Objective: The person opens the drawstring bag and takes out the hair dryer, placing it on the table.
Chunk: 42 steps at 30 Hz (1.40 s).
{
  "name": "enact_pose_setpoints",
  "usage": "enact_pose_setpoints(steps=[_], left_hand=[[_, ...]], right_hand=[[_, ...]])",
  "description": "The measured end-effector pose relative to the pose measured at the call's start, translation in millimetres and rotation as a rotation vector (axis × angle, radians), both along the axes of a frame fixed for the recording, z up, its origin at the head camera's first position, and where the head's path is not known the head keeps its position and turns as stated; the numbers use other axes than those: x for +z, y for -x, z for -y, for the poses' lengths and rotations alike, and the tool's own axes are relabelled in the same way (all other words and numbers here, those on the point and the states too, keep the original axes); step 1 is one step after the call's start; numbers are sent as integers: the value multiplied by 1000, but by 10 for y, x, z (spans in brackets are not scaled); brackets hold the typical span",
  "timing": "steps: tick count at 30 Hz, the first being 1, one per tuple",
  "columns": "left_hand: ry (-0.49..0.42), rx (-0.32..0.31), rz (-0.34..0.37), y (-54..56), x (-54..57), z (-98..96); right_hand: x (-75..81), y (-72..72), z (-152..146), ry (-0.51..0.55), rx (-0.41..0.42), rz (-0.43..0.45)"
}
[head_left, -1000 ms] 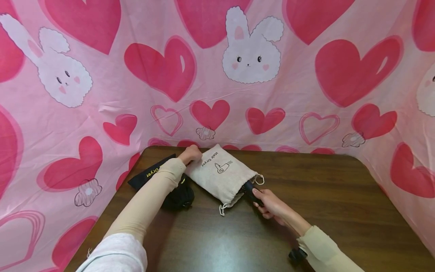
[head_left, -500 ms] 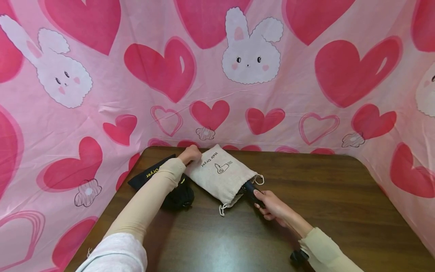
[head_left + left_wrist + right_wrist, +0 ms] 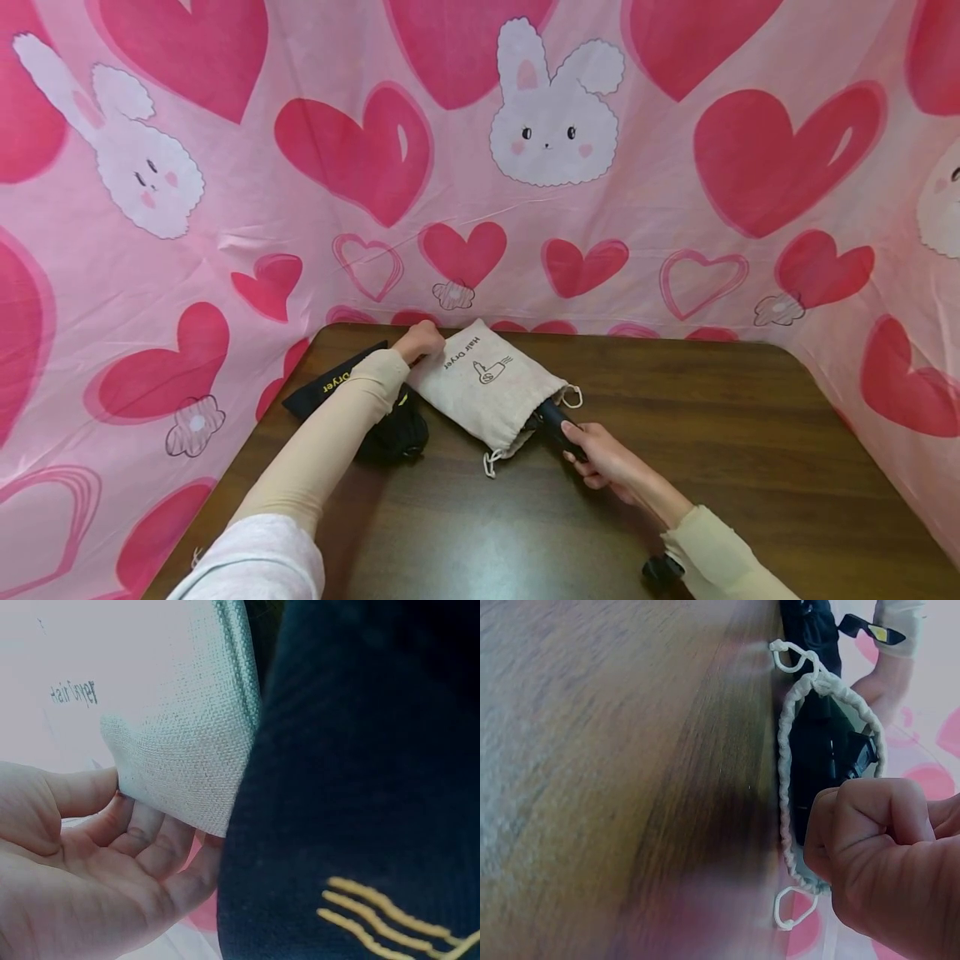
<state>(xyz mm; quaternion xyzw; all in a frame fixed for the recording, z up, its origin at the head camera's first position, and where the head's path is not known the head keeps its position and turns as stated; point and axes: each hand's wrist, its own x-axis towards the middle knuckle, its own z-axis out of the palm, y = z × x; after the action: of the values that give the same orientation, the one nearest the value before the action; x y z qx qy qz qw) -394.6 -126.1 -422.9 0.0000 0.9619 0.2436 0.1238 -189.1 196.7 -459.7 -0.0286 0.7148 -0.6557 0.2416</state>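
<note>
Movement since the earlier frame is slight: the right hand (image 3: 600, 460) sits marginally farther from the mouth of the pale cloth bag (image 3: 495, 392). At left on the bench (image 3: 690, 408), a black pouch (image 3: 395, 433) lies near the left hand (image 3: 422, 340); only the left wrist view shows its thumb and fingers pinching the bag's corner. Bag lies printed "Hair Dryer", drawcords looped. Rightward, the right hand is clamped on a black handle (image 3: 555, 421) protruding from the mouth; the right wrist view adds the black body (image 3: 815, 754) inside.

The cream drawstring bag (image 3: 472, 402) reads "Hair Dryer", printed dark beside a small dryer drawing (image 3: 492, 369). On the black bag (image 3: 308, 400), yellow letters (image 3: 336, 382) spell "Dryer".
</note>
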Motion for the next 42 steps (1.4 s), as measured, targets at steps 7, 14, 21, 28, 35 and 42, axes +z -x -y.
enact_pose_setpoints(steps=[7,14,21,28,35,42], left_hand=[[29,4,-1,-2,18,-4],[-17,14,11,11,5,24],[-51,26,23,24,-1,64],[-56,31,34,20,6,71],[-56,27,27,21,-10,71],[-59,18,18,36,-30,70]], right_hand=[[-5,-17,-17,5,15,-16],[8,-38,-28,6,12,-10],[18,-47,-36,4,-1,0],[25,-54,-36,-2,-5,-3],[27,-59,-40,-8,-9,3],[31,-63,-47,-5,-6,4]])
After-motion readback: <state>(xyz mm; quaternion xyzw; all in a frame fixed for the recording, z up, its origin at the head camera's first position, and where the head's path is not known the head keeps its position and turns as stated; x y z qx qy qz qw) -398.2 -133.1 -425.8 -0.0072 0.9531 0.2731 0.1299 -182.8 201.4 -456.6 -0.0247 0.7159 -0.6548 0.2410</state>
